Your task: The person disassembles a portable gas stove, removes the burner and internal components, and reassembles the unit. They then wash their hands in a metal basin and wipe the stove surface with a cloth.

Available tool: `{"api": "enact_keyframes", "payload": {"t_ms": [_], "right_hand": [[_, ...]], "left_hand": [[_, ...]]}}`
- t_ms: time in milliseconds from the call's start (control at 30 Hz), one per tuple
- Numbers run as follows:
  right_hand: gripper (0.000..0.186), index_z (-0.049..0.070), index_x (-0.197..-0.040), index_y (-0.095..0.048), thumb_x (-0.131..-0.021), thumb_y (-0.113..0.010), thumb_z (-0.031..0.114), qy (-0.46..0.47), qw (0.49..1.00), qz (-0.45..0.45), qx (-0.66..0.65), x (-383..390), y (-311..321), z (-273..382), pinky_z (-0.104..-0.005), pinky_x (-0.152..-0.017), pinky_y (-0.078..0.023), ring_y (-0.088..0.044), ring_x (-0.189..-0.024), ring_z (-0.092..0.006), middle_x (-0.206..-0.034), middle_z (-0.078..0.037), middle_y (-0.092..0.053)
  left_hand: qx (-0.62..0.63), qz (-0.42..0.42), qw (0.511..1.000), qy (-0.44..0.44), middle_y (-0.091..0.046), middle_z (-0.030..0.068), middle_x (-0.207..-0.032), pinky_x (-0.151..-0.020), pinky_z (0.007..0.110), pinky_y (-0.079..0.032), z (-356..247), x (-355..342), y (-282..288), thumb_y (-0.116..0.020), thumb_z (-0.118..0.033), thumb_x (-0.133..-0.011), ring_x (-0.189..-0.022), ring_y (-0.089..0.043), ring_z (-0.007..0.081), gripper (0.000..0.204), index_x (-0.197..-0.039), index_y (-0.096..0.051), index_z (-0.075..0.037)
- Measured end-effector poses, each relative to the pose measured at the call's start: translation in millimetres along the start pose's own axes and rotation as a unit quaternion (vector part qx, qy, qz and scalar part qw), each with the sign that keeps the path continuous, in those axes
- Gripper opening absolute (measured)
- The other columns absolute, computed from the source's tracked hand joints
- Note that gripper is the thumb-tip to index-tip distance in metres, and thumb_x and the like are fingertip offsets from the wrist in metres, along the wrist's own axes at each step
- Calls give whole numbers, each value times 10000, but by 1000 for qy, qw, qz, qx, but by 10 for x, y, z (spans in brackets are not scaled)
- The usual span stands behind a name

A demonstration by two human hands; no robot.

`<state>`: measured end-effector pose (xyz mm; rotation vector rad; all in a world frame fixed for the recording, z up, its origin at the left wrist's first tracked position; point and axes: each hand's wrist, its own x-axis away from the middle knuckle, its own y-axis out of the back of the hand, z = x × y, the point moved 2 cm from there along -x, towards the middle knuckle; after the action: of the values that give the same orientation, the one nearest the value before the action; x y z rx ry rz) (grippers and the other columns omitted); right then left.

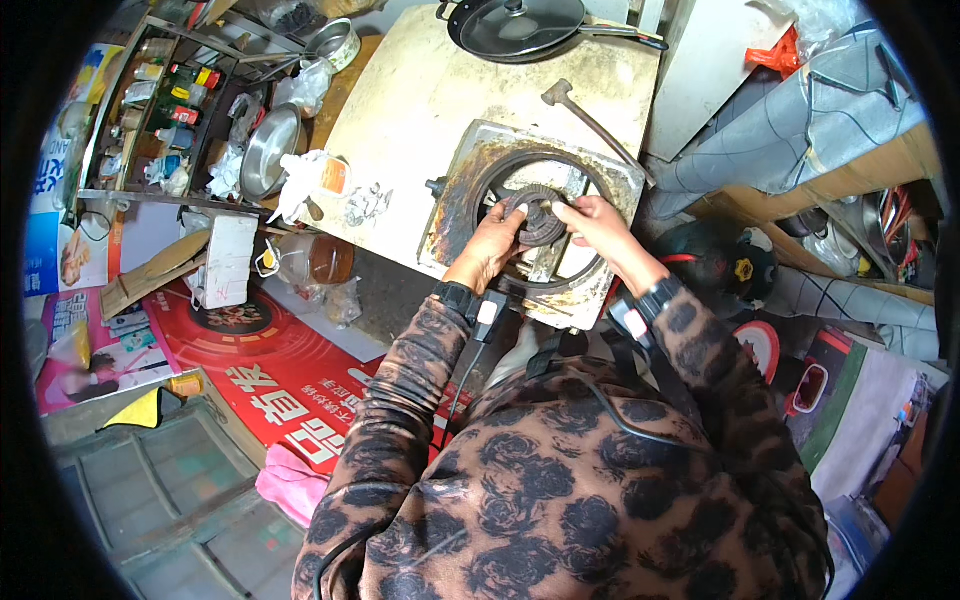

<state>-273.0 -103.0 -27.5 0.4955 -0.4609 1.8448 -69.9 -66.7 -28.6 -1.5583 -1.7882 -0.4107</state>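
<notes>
Nearest, the left hand (492,240) has its fingers curled at the left rim of a burner disc (541,222), thumb on top; the right hand (603,228) is at the opposite rim, though I cannot tell whether its fingers grip or merely touch. The disc is over the middle of a rust-stained gas stove (456,214), within the round support ring (540,156). It should prove fairly heavy, rigid and perhaps brittle if dropped; opposite points on the outer rim seem the best hold. It looks dark grey-brown, round and dull, with concentric ridges. Beyond, a hammer (601,133) lies aslant, its head on the pale tabletop (400,115); farthest sits a lidded black pan (515,35).
</notes>
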Motion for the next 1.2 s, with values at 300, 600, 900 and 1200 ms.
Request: {"api": "enact_keyframes", "payload": {"t_ms": [300, 600, 900, 1200], "right_hand": [[464, 39, -1223, -595, -875, -806, 264, -53, 988, 3, -148, 1, -434, 53, -401, -822, -573, -694, -973, -184, -1104, -64, -687], [388, -11, -1127, -630, -834, -801, 178, -30, 992, -39, -117, -151, -467, -46, -338, -600, -591, -714, -793, -198, -977, -113, -708], [360, -31, -1000, -672, -762, -827, 190, -24, 989, -104, -100, -222, -559, -50, -329, -509, -556, -705, -675, -203, -865, -131, -722], [472, -23, -1177, -588, -844, -791, 243, -68, 991, -15, -116, -132, -462, 148, -429, -759, -583, -689, -936, -233, -1043, -139, -697]], "left_hand": [[44, 4, 999, -31, -619, 142, -1277, -855, 362, -606, 75, 47, 2, -586, -203, -1051, -1056, -672, 223, 578, -1544, -320, -59], [-158, -115, 981, 2, -614, 163, -1321, -924, 369, -558, -58, 375, 71, -622, -483, -1004, -1114, -656, 234, 803, -1564, -305, -1], [-667, 82, 656, -344, -606, 132, -1262, -1079, 476, -378, 350, 1114, -469, -899, -239, -638, -1211, -529, 363, 783, -1331, -571, -80], [-678, 51, 605, -413, -553, 135, -1191, -1013, 461, -395, 692, 1049, -388, -739, -56, -691, -1117, -527, 350, 744, -1386, -568, -261]]}}
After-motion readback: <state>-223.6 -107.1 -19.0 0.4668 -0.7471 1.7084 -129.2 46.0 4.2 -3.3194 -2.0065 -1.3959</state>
